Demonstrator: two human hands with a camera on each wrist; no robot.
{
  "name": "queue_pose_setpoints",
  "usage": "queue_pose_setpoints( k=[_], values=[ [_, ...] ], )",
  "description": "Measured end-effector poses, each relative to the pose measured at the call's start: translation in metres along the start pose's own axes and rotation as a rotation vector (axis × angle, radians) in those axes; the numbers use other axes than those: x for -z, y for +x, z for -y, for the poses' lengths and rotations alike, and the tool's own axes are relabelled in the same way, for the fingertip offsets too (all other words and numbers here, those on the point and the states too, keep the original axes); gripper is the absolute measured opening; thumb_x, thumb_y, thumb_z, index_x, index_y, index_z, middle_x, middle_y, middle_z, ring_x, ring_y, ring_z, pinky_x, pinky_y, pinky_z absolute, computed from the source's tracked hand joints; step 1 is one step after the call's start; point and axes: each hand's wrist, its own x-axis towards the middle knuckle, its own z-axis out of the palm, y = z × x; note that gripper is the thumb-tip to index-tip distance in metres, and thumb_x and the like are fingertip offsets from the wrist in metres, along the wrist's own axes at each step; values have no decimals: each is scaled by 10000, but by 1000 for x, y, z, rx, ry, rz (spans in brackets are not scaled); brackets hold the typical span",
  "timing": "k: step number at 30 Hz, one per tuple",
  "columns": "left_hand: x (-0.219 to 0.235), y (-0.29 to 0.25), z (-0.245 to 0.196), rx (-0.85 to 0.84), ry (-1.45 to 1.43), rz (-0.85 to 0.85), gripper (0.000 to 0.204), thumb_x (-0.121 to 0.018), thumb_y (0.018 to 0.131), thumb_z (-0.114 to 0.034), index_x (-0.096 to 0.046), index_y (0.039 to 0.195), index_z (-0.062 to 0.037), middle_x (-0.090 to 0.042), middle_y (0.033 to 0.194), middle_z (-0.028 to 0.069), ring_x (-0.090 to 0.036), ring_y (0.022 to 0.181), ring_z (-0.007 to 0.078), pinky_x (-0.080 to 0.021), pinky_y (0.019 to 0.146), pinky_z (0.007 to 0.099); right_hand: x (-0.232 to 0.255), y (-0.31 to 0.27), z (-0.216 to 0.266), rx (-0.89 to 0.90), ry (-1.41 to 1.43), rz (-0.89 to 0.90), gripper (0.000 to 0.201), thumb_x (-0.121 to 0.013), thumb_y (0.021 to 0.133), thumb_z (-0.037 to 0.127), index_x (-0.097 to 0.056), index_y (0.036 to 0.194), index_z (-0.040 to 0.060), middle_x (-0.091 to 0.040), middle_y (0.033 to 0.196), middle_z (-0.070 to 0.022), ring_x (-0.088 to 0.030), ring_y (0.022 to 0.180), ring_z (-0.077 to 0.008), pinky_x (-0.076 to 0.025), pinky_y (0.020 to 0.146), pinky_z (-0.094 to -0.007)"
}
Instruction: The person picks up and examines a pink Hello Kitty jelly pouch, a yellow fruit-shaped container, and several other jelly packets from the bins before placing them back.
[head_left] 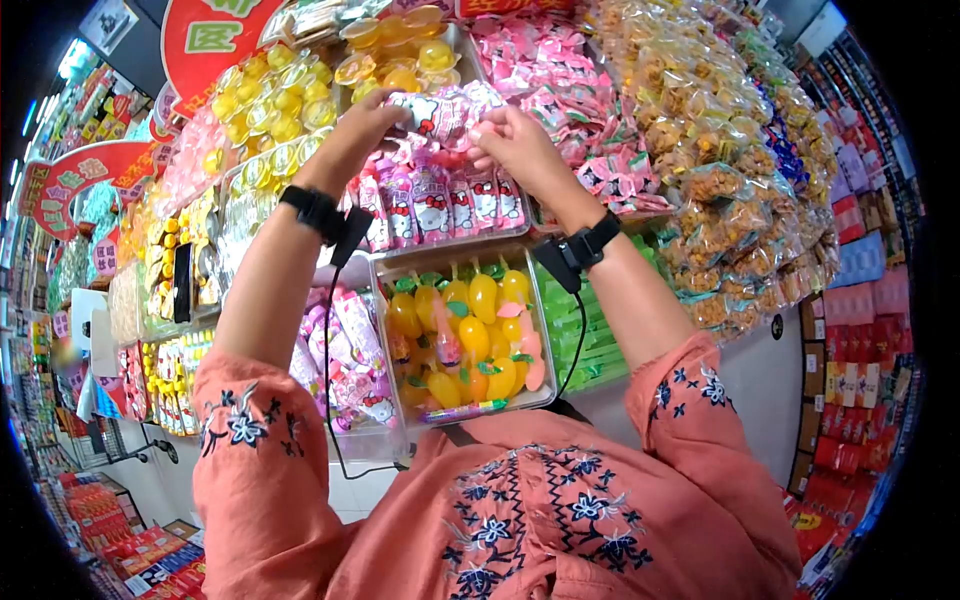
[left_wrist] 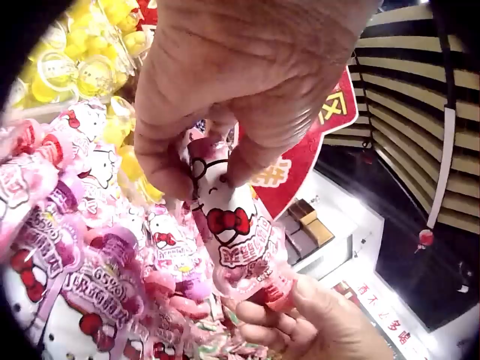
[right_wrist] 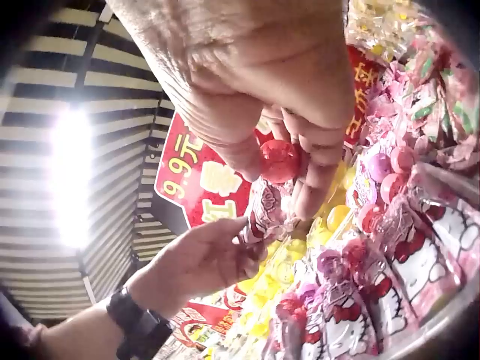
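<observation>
Over the front of the stall, a pink-and-white cartoon-cat pouch [left_wrist: 236, 225] with a red round cap [right_wrist: 279, 161] is held between both hands. My left hand [head_left: 365, 130] grips the pouch's lower end with thumb and fingers. At the other end, my right hand [head_left: 525, 155] pinches the red cap between thumb and fingers. In the right wrist view, my left hand [right_wrist: 202, 262] shows beyond the cap, around the printed body. Right below the hands stands a bin of similar capped pouches [head_left: 435, 205], some with purple caps.
A bin of yellow fruit-shaped packs [head_left: 480, 310] sits nearest the body. Pink wrapped sweets [head_left: 555, 90] lie to the right, with clear bags of brown snacks [head_left: 715, 190] beyond. Yellow cups [head_left: 275, 95] are at the left, near a red sign [head_left: 205, 45]. Camera cables hang from both wrists.
</observation>
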Motion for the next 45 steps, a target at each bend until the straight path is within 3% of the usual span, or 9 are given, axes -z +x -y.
queue_pose_setpoints(
  k=[5,12,19,24,27,30,33,39,45],
  values=[
    [1,60,17,-12,117,-30,281,-588,884,-314,-605,1061,-96,-633,933,0,-564,832,102,-450,719,268,-2,33,-17,108,-333,-147,220,-673,924,166,-574,994,-18,-656,828,-78,-695,774,-143,-554,657,-309],
    [5,113,53,34,196,-80,258,-548,891,-352,-589,1003,-123,-640,931,3,-551,818,117,-438,735,295,-3,65,-49,301,-810,-299,284,-734,833,261,-643,892,-2,-643,865,-195,-639,808,-365,-506,718,-442],
    [-2,127,75,29,226,-49,624,-600,891,-387,-504,1356,19,-608,1185,95,-561,1050,196,-466,852,351,-12,62,-50,190,-1007,-252,320,-733,837,271,-626,995,14,-595,996,-236,-637,869,-433,-531,740,-499],
    [-6,122,69,28,229,-38,731,-709,850,-378,-472,1389,54,-595,1225,120,-557,1109,212,-464,901,344,-10,63,-52,208,-1013,-248,311,-734,837,249,-615,1003,14,-583,1017,-235,-634,867,-437,-533,731,-502],
    [-10,127,76,-129,157,-64,616,-777,799,-261,-563,1277,63,-657,1071,107,-611,898,165,-505,779,312,-9,66,-51,212,-1060,-244,280,-699,868,248,-630,1005,14,-580,1042,-225,-661,845,-418,-556,719,-484],
    [-11,131,87,-190,370,-213,639,-799,788,-249,-552,1275,82,-662,1114,151,-626,976,210,-505,855,336,-7,66,-53,234,-1079,-233,255,-674,885,244,-642,996,17,-580,1047,-222,-669,841,-410,-562,723,-477],
    [-8,132,85,-123,433,-140,676,-800,793,-280,-535,1292,92,-651,1187,190,-623,1060,255,-488,926,352,3,65,-57,253,-991,-163,242,-663,889,239,-650,984,17,-582,1041,-221,-659,858,-410,-549,742,-484],
    [-7,141,101,-244,524,-183,725,-810,782,-304,-517,1316,89,-624,1228,275,-614,1138,353,-481,972,387,4,59,-57,227,-948,-160,221,-643,902,227,-666,985,23,-581,1041,-218,-645,882,-416,-531,761,-501],
    [-5,137,91,-132,770,-172,721,-777,805,-345,-495,1363,14,-580,1246,294,-592,1132,424,-478,980,433,1,54,-60,251,-941,-192,215,-630,917,217,-644,1034,37,-576,1062,-207,-639,874,-429,-530,759,-506]
  ],
)
